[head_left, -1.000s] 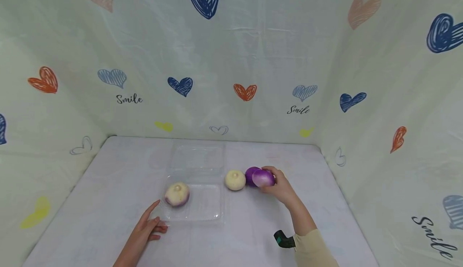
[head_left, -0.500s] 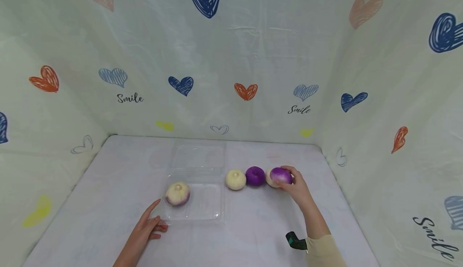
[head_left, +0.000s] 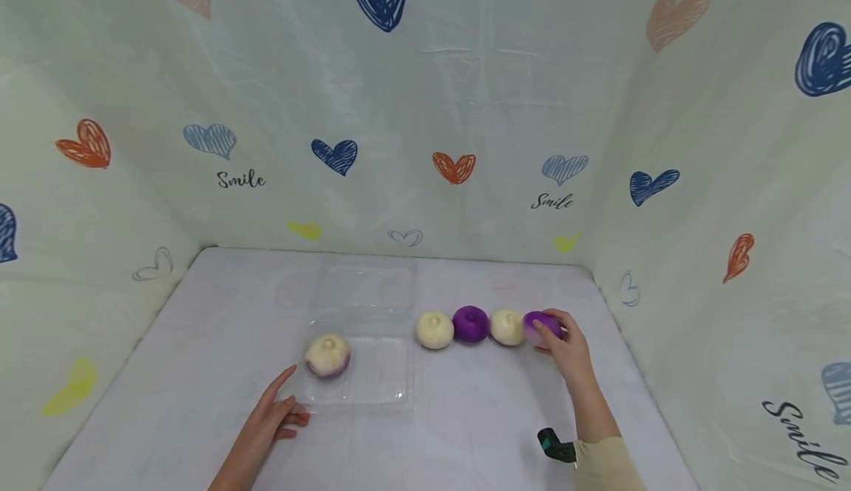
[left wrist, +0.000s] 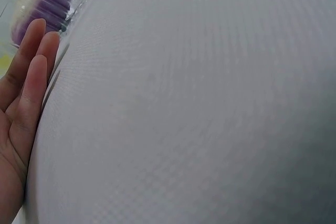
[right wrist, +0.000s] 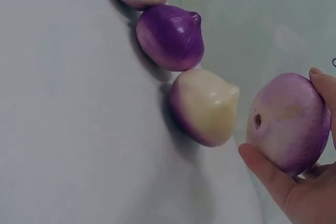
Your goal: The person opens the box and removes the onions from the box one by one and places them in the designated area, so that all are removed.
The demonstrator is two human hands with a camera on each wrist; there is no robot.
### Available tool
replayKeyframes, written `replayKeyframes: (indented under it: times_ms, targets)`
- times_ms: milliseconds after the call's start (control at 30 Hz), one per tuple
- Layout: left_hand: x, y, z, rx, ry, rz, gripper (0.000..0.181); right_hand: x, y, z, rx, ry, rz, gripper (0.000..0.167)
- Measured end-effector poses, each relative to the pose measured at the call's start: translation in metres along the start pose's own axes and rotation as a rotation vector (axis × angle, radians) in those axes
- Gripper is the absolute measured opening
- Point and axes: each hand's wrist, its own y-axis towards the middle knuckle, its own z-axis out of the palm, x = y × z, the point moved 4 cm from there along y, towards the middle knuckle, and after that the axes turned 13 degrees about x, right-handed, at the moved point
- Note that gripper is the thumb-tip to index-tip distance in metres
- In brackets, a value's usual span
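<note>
My right hand [head_left: 569, 347] grips a purple-and-pale onion [right wrist: 290, 121] between thumb and fingers, at the right end of a row. In the right wrist view its pale end, with a small dark hole, faces the camera. It is held apart from the neighbouring cream onion [right wrist: 206, 108]. A dark purple onion [head_left: 470, 325] and another cream one [head_left: 435, 330] continue the row leftward. My left hand [head_left: 269, 413] rests at the left front corner of a clear plastic box [head_left: 372, 395], fingers extended and holding nothing. Inside the box's left side sits a cream-and-purple onion [head_left: 328, 355].
The box's hinged lid [head_left: 365, 288] lies unfolded behind it. A white cloth covers the table [head_left: 465, 432]. Curtain walls [head_left: 399, 92] printed with hearts enclose the back and both sides. A black device [head_left: 556, 445] is worn at my right wrist.
My right hand has moved rightward along the row with the onion, uncovering the dark purple onion and then the second cream one. My left hand has stayed put.
</note>
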Motion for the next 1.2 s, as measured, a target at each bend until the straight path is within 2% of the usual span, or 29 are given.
replayKeyframes:
  times_ms: [167,367,500,600,833,933,1200]
  targets:
    - [0.0,0.0,0.0,-0.001,-0.003,-0.004,0.056,-0.004,-0.001,-0.01,-0.013,-0.048,0.013,0.066]
    - [0.0,0.001,0.0,-0.007,0.004,-0.003,0.055,-0.012,0.0,-0.017,-0.033,-0.164,0.018,0.071]
    - [0.001,0.001,0.0,-0.011,0.008,-0.005,0.055,-0.018,0.001,-0.018,-0.025,-0.173,0.002,0.074]
    - [0.001,0.001,0.0,-0.012,0.009,-0.001,0.055,-0.023,0.002,-0.019,-0.023,-0.177,0.005,0.073]
    - [0.001,0.0,0.0,-0.008,0.004,0.003,0.055,-0.039,0.009,-0.023,-0.07,-0.192,-0.049,0.059]
    - [0.001,0.0,0.0,-0.009,0.003,-0.002,0.055,-0.047,0.012,-0.026,-0.076,-0.179,-0.045,0.06]
    - [0.002,0.001,0.0,-0.009,0.009,0.002,0.055,-0.058,0.017,-0.034,-0.024,-0.238,-0.007,0.064]
